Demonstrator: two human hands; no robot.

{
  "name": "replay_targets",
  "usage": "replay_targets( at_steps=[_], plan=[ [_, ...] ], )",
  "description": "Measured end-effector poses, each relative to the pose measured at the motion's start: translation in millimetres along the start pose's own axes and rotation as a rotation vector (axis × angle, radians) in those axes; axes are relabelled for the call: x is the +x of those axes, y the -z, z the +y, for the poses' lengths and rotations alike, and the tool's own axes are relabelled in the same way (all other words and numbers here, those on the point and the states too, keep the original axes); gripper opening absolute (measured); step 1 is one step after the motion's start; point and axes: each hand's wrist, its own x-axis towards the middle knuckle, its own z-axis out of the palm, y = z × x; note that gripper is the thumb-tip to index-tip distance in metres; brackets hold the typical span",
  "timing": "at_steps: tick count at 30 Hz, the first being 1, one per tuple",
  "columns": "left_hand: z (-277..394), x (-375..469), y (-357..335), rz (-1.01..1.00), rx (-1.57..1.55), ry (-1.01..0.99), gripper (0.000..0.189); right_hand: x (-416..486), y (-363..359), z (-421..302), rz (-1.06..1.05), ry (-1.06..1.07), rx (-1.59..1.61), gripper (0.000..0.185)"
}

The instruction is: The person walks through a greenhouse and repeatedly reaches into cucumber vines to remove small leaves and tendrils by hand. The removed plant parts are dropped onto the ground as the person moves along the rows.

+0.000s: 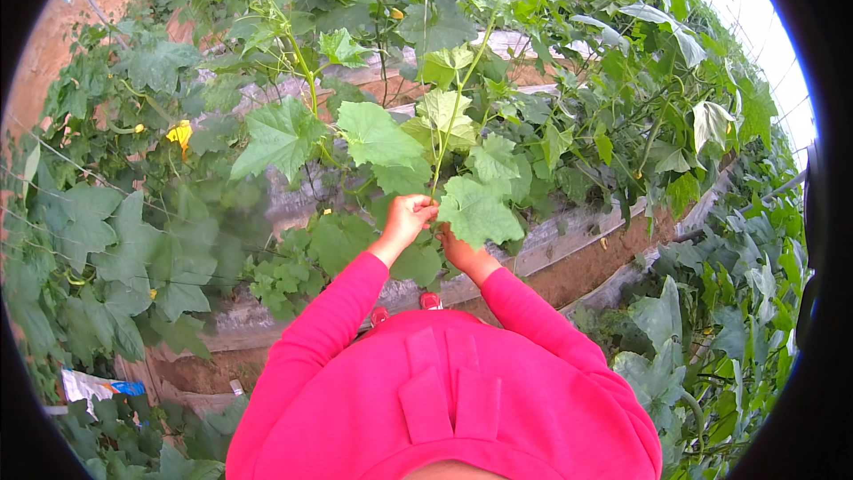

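My left hand [405,220] pinches the thin green stem of a climbing vine [445,137] between thumb and fingertips. Just below and to the right, my right hand [460,250] is raised at the same stem, its fingertips partly hidden behind a broad green leaf [481,210]; whether it grips anything does not show. From my hands the stem runs up past paler leaves [448,113]. To the left, another vine stem [306,73] rises with large lobed leaves. A thin string [425,13] hangs near the top middle.
Dense vines grow all around, with a yellow flower [180,135] at left. Plastic-covered beds [566,247] and a bare soil furrow [566,277] cross below my hands. Thin wires [80,177] run at left. A white and blue plastic bag [100,387] lies lower left. My red shoes [430,301] show beneath me.
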Motion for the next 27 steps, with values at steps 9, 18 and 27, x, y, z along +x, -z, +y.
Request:
replay_targets(
  at_steps=[9,18,27],
  plan=[
    [-6.4,-0.7,7.6,0.059,-0.145,-0.018,0.01,1.8,37.7,-9.3,-0.15,-0.486,0.597,0.03],
    [0.2,1.9,10.7,0.085,-0.075,-0.036,0.011,37.3,101.1,-74.8,0.134,-0.078,0.362,0.014],
    [-11.2,-1.7,10.2,0.059,0.038,-0.08,0.012,66.6,75.0,-47.4,0.18,-0.098,0.399,0.02]
  ],
)
